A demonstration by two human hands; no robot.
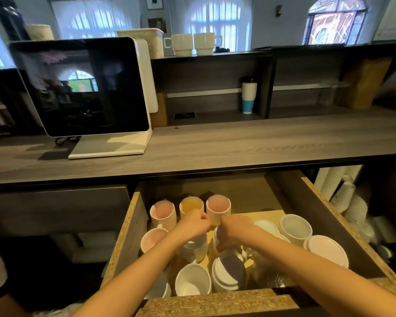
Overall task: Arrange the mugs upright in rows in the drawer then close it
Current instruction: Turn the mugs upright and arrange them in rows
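The drawer (124,239) is pulled out under the counter. Along its back stand three upright mugs: a ribbed pink mug (163,213), a yellow mug (191,204) and another pink mug (218,205). My left hand (193,225) is curled at the front of the yellow mug, apparently round its handle. My right hand (232,229) grips the rim of a white mug (216,242) just beneath it. Nearer me are a pink mug (150,240), a pale mug (196,249), a white mug (192,280) and a tilted white mug with a purple inside (230,272).
A white bowl (295,227), saucers (266,225) and pink plates (327,250) fill the drawer's right side. Stacked paper cups (338,191) lie right of the drawer. A screen (82,88) stands on the counter (238,143); two white mugs (194,43) sit on the top shelf.
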